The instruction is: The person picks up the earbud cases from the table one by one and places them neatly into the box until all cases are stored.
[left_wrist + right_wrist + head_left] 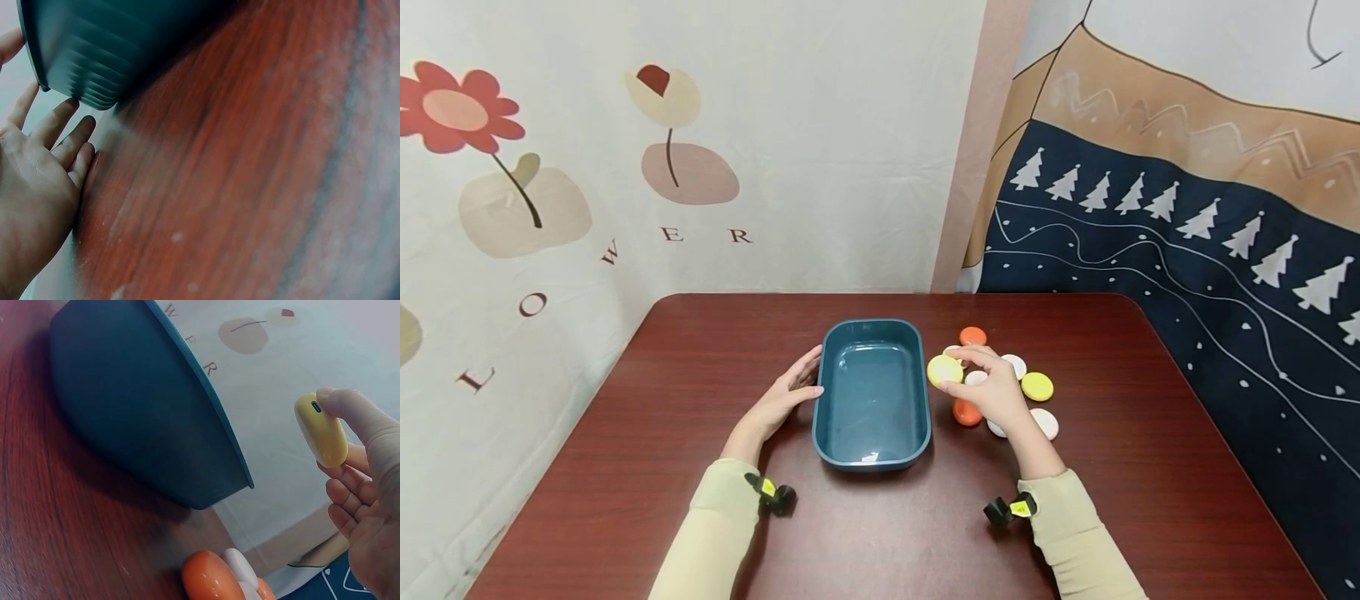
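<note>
A deep teal plastic bin (pixel 872 400) stands on the table, with a bare inside. My left hand (pixel 778 407) is at its left side, fingers extended and fingertips at the wall near the rim. Seen from the left wrist, the fingers (pixel 56 122) spread beside the bin's ribbed side. My right hand (pixel 996 390) pinches a yellow round case (pixel 943 372) between thumb and fingers, raised just right of the bin. The right wrist view shows a small port slot in the edge of this yellow case (pixel 322 434).
Several similar round cases lie right of the bin, partly under my right hand: a white case (pixel 1043 423), an orange case (pixel 973 336), an orange case (pixel 966 413) and a yellow case (pixel 1037 387) among them. The reddish-brown table (pixel 625 433) ends at a printed curtain (pixel 835 167).
</note>
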{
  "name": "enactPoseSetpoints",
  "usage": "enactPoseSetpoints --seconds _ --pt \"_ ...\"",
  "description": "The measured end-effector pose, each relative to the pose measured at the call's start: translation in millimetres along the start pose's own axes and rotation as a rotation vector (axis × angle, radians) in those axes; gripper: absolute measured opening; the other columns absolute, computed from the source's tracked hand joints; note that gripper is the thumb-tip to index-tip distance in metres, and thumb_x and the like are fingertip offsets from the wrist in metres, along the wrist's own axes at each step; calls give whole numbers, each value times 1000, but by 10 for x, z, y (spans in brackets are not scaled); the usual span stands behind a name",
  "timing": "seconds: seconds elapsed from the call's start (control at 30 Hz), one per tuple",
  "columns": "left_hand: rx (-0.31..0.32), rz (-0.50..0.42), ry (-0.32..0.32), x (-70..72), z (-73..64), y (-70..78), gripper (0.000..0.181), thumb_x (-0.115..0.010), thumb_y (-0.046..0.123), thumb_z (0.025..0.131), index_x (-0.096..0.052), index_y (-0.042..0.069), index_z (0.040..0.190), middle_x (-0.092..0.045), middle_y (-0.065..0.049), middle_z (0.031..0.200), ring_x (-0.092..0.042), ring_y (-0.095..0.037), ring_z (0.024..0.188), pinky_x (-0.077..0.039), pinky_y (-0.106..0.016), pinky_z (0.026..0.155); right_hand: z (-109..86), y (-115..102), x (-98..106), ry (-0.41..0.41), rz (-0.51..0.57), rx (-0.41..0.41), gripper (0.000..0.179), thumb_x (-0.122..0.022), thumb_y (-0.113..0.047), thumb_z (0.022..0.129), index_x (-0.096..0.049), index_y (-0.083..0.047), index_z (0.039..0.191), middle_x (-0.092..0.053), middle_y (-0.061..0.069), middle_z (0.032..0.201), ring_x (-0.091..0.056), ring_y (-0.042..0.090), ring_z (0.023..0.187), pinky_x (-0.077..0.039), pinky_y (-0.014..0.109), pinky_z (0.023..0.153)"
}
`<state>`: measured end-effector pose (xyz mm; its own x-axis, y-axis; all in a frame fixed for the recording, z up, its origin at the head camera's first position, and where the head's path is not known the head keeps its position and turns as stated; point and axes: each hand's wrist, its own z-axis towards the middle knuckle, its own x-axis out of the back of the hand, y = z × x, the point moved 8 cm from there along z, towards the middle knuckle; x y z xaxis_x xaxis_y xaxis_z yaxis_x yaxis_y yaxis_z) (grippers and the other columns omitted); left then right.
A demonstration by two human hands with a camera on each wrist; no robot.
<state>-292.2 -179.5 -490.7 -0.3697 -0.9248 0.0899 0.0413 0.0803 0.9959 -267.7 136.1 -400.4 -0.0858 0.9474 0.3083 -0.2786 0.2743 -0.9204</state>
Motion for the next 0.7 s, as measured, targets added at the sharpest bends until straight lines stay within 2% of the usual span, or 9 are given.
enactPoseSetpoints --seconds 0.23,0.37,0.5,0.7 --pt "2 5 -1 -5 5 -1 72 -59 7 93 -22 14 154 -22 -15 155 -17 -32 142 -12 -52 112 35 159 -86 14 -13 29 46 -86 -16 71 -70 -8 113 -62 4 118 -54 27 104 -43 55 86" --pt "-5 -1 -5 3 5 -8 72 -59 6 93 -22 14 153 -23 -15 155 -17 -31 142 -11 -52 112 26 125 -163 14 -18 75 45 -86 -18 70 -72 -9 111 -63 4 115 -54 27 104 -40 58 87" --pt "-12 -6 -4 15 6 -14 72 -60 7 92 -23 14 153 -23 -14 155 -18 -30 142 -11 -51 112 30 92 -256 5 -30 124 44 -87 -18 70 -72 -8 110 -65 1 109 -54 20 102 -41 56 87" --pt "-16 2 -10 10 4 -7 72 -60 8 93 -22 13 154 -22 -16 155 -17 -32 141 -11 -53 111 16 80 -361 -8 -57 126 43 -87 -25 69 -73 -16 109 -67 -6 106 -55 13 104 -41 50 92"
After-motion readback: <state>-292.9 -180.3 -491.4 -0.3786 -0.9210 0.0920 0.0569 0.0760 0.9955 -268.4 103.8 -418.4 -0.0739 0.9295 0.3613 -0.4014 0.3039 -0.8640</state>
